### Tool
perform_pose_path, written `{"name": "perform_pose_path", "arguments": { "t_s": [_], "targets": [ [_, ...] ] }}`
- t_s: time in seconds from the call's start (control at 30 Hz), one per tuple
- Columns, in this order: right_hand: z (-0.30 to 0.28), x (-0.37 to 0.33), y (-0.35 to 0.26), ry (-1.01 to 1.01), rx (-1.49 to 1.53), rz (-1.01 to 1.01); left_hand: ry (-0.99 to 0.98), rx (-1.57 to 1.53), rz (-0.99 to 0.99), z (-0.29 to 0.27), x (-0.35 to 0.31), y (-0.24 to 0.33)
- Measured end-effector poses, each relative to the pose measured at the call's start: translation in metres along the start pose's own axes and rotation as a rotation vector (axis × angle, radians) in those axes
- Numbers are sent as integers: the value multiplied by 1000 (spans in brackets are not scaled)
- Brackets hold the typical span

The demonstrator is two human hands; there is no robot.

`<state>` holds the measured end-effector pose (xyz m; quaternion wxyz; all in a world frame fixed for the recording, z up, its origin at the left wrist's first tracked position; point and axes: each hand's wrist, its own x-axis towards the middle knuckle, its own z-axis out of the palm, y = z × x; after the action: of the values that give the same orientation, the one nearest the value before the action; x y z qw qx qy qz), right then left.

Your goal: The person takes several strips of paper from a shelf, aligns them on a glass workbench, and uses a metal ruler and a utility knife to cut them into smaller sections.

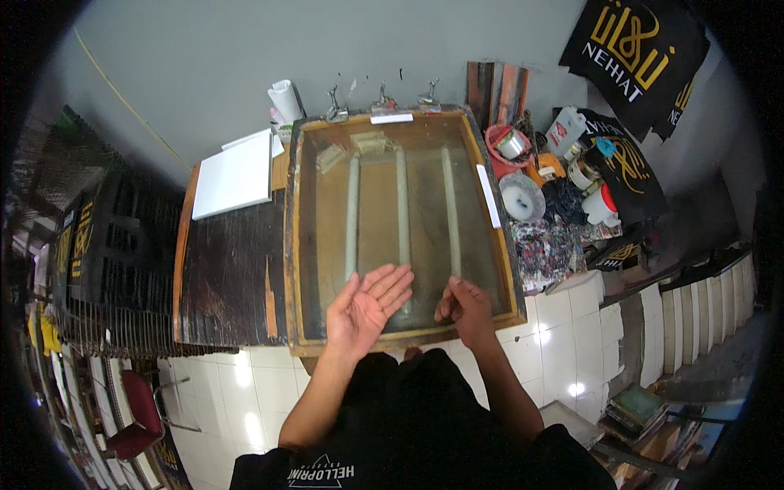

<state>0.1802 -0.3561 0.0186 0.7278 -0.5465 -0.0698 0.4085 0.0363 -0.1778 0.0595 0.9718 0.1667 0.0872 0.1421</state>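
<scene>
While the left hand (367,310) is palm up, fingers extended, empty, the right hand (469,310) is half-curled, thumb near fingertips; can't tell if it pinches anything. Both are over the near end of a wood-rimmed screen frame (293,245), which extends ahead of them. Inside, the left strip (353,212), middle strip (403,204) and right strip (451,212) run lengthwise away from the person. Left hand nearest the left and middle strips' near ends, right hand nearest the right strip's; contact unclear. Dark bench (229,269) at left. Writing: pale lettering on the black shirt (327,472); large gold-and-white lettering on black cloth (629,57), far right; jug (565,131) label too small.
</scene>
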Motion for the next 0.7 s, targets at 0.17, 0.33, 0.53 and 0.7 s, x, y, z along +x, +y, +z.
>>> {"name": "perform_pose_path", "arguments": {
  "t_s": [0.17, 0.33, 0.53, 0.7],
  "targets": [
    [-35, -23, -16, -88, 203, -64, -1, -48, 33, 16, -4, -27],
    [-62, -28, -19, -103, 217, -28, 16, -79, 80, 20, -7, -43],
    [-74, -27, -14, -2, 167, -47, 22, 30, 139, -1, -12, -37],
    [-76, -13, -16, 123, -32, -137, 291, 178, 241, -12, -42, -7]
  ]
}}
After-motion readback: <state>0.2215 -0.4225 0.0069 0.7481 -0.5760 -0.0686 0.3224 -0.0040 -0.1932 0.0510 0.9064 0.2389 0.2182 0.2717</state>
